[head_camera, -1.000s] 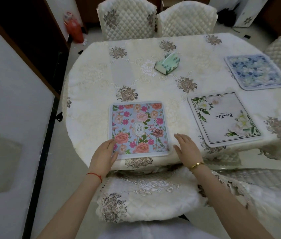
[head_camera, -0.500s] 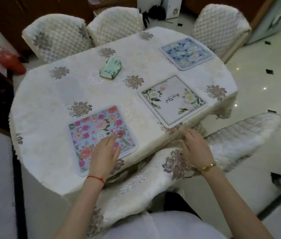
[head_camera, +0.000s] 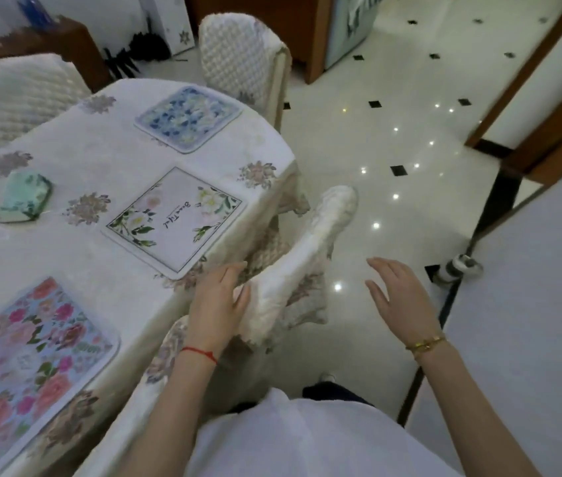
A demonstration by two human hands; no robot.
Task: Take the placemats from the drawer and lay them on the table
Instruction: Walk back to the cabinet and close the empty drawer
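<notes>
Head view. Three placemats are seen laid flat on the table (head_camera: 107, 156): a pink floral placemat (head_camera: 28, 366) at the near left, a white placemat (head_camera: 174, 218) with green leaves in the middle, a blue placemat (head_camera: 188, 117) at the far end. All three are well apart. A green tissue box (head_camera: 23, 201) is noted left of the white one.

The left hand (head_camera: 219, 304) is held with fingers straight, touching the covered chair back (head_camera: 293, 270) by the table edge; nothing is gripped. The right hand (head_camera: 402, 297) is spread over the floor, empty.

No drawer is seen. Laying is judged largely done; whether more mats remain cannot be told.
</notes>
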